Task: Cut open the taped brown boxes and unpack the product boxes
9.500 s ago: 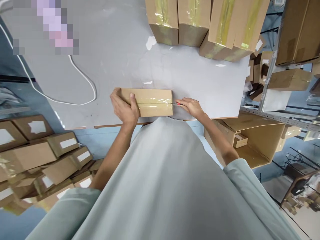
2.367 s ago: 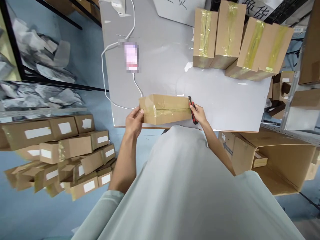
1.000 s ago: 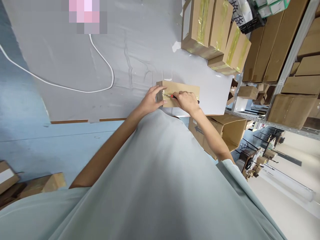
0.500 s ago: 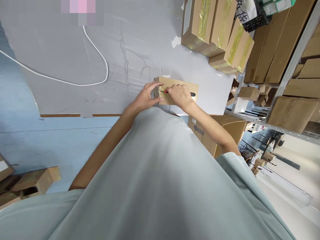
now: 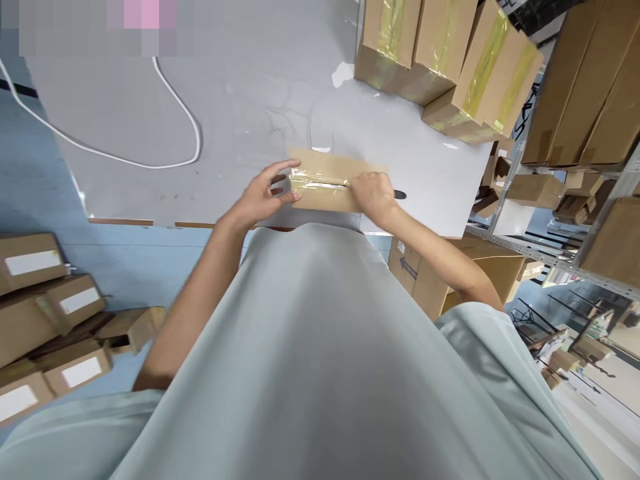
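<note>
A small cardboard box (image 5: 325, 200) with clear tape along its top lies near the front edge of the grey table (image 5: 240, 133). My left hand (image 5: 265, 193) holds the box's left end between spread thumb and fingers. Closed over the right part of the box, my right hand (image 5: 374, 195) grips a cutter (image 5: 401, 195); its dark handle end sticks out on the right. A dark slit runs along the tape to the left of my right hand.
Several taped boxes (image 5: 440, 60) stand at the table's back right. A white cable (image 5: 197, 133) curves over the left part. Shelves with cartons (image 5: 615, 240) are at the right; more boxes (image 5: 30, 260) are at the lower left.
My right hand has slid right along the box with the cutter, uncovering more tape. The box and my left hand appear further left as the view has shifted.
</note>
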`<state>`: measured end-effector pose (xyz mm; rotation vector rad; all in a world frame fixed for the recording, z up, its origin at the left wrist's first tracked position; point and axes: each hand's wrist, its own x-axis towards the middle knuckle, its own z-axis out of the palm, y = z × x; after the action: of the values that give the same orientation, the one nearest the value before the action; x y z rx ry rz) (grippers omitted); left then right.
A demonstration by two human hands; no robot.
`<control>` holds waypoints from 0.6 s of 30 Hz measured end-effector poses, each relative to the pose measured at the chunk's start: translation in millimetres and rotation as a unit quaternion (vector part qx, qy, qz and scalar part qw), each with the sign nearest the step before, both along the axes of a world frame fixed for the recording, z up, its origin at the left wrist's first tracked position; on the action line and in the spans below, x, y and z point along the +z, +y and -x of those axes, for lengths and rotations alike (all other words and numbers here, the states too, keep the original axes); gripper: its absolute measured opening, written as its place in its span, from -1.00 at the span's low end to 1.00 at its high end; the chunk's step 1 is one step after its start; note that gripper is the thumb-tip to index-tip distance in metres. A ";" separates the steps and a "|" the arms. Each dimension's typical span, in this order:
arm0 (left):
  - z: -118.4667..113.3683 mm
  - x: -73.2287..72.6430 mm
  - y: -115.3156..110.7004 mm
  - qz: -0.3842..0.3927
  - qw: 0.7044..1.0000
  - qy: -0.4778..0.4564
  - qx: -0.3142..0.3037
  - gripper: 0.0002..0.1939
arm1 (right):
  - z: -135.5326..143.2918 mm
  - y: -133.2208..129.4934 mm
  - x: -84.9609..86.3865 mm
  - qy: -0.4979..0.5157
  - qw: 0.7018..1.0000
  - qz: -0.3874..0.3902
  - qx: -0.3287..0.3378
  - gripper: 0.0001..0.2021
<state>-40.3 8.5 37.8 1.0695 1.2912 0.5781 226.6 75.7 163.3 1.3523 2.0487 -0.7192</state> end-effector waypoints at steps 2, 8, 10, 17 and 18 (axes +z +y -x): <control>-2.3 7.5 1.0 0.008 1.000 0.017 -0.004 -0.13 | -42.2 -0.1 5.8 -0.073 0.997 -0.019 0.001 -0.62; -9.4 10.6 -0.9 0.007 0.998 0.054 0.031 0.02 | -172.6 -4.3 -13.8 -0.154 0.986 -0.048 -0.036 -0.61; -14.6 12.6 -5.6 -0.001 0.994 0.103 0.043 -0.04 | -203.0 -6.0 -39.7 -0.153 0.981 -0.051 -0.107 -0.60; -56.7 52.9 -34.2 -0.194 0.901 0.382 -0.067 -0.46 | -214.8 -38.0 -127.1 -0.085 0.937 -0.086 -0.328 -0.48; -64.2 57.0 -36.7 -0.202 0.896 0.382 -0.099 -0.46 | -207.1 -43.3 -131.6 -0.065 0.935 -0.099 -0.333 -0.44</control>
<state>23.9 -28.3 94.8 1.8723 1.7413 0.2658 433.7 32.4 31.7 2.1921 1.5735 -0.6756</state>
